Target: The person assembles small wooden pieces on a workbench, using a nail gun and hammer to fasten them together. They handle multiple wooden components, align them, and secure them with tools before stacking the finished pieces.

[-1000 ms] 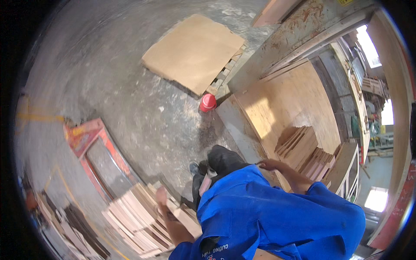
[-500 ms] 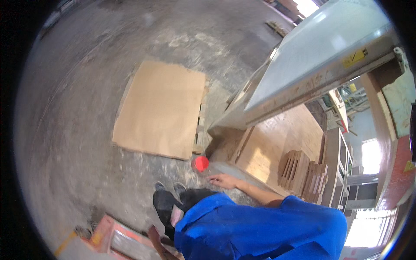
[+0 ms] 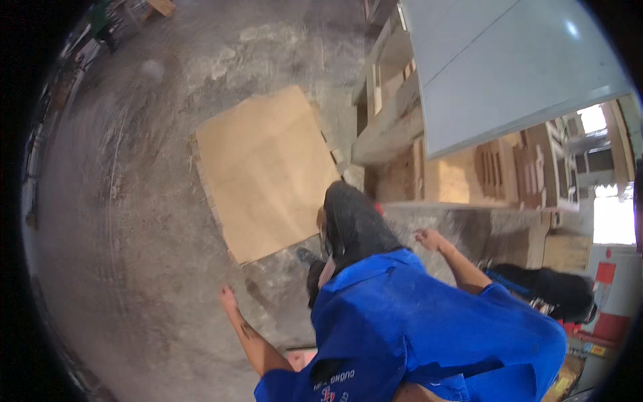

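My right hand [image 3: 432,239] hangs out to the right of my leg, with its fingers loosely extended and nothing seen in them. My left hand [image 3: 228,295] is held low on the left over the concrete floor; it is small and foreshortened, so its fingers do not show clearly. In front of me a large brown cardboard sheet [image 3: 268,161] lies flat on a wooden pallet [image 3: 336,156]. My black-trousered leg [image 3: 358,224] overlaps the sheet's near right corner. A red container [image 3: 379,208] shows as a sliver behind the leg.
A table-like structure with a grey top [image 3: 509,74] stands at the right. Wooden slats are stacked on the lower wooden surface [image 3: 452,177]. A black bundle [image 3: 552,291] is behind my right arm. Far off at the upper left, a person in green [image 3: 100,23] is partly visible.
My view has turned and I have stepped closer to the cardboard sheet. My left arm has swung outward. The red container is now mostly hidden by my leg.
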Demonstrator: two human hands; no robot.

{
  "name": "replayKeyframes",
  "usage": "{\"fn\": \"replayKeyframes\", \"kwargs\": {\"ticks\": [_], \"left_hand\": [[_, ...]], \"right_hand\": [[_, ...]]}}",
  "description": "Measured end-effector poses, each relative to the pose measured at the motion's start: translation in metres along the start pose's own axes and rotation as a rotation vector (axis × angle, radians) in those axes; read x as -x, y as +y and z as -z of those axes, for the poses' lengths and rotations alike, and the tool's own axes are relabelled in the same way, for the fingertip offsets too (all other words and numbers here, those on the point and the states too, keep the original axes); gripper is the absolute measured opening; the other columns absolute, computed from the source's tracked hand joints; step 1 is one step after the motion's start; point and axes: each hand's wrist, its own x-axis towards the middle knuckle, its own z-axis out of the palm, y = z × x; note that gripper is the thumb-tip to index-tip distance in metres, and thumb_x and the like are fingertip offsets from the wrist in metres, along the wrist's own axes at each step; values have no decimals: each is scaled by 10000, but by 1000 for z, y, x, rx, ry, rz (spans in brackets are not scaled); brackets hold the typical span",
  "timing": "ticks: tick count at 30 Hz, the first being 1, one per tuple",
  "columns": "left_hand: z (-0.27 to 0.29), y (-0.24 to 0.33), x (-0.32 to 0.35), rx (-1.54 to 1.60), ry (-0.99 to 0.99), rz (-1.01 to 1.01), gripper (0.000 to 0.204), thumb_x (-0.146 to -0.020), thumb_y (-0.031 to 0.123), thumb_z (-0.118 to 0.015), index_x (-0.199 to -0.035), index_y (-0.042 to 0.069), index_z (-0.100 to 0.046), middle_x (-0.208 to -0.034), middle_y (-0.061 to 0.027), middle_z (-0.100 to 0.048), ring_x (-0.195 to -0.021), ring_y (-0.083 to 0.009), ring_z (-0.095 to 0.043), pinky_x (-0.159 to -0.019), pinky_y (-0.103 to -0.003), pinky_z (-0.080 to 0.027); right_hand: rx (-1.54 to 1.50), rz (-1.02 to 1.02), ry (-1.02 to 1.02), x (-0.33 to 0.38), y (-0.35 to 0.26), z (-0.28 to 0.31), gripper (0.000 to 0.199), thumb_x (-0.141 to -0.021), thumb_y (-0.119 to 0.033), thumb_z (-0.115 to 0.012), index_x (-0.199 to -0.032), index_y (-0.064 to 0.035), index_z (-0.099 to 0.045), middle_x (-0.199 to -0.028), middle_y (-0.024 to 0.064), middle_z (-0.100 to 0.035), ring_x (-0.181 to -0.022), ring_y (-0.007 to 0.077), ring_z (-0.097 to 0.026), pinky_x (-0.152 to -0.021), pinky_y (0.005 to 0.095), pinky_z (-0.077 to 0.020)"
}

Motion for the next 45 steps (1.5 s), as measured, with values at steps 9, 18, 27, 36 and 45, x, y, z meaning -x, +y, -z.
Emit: {"fn": "replayKeyframes", "kwargs": {"ticks": [9, 18, 27, 36, 45], "left_hand": [[-55, 304, -88, 289, -246, -557, 529, -1056, 389, -510, -1365, -33, -585, -1301, -169, -648, -1183, -253, -623, -997, -369, -486], [-239, 631, -35, -424, -763, -807, 448, -998, 322, -604, -1332, 26, -623, -1227, -194, -701, -1130, -282, -678, -983, -358, -511], [-177, 826, -85, -279, -271, -195, 465, -986, 357, -581, -1037, -87, -712, -945, -154, -742, -779, -259, -697, -715, -391, -538], [-293, 1084, -251, -1118, -516, -520, 579, -998, 446, -516, -1399, 28, -532, -1318, -167, -620, -1179, -326, -614, -956, -435, -497], [-534, 1742, -238, -22, -695, -979, 531, -1093, 420, -421, -1450, 40, -524, -1370, -134, -620, -1253, -260, -579, -1076, -411, -445]], "right_hand": [[-33, -181, 79, -184, -104, -23, 352, -920, -357, -533, -1019, -80, -727, -1046, 257, -695, -1020, 426, -670, -866, 457, -535], [-486, 142, 317, -405, -393, 254, 346, -1002, -291, -543, -1242, -77, -673, -1133, 223, -702, -1076, 383, -674, -933, 427, -526], [-769, 295, 100, -489, -502, 527, 420, -1012, -248, -522, -1367, -32, -579, -1097, 86, -716, -885, 144, -660, -819, 309, -543], [-1298, 244, 557, -651, -538, 696, 412, -1065, -267, -466, -1435, -103, -542, -1183, 99, -685, -990, 175, -655, -892, 339, -517], [-1118, -708, -45, -644, -561, 565, 329, -974, -351, -593, -1209, -127, -647, -1071, 90, -690, -915, 209, -677, -808, 373, -534]]}}
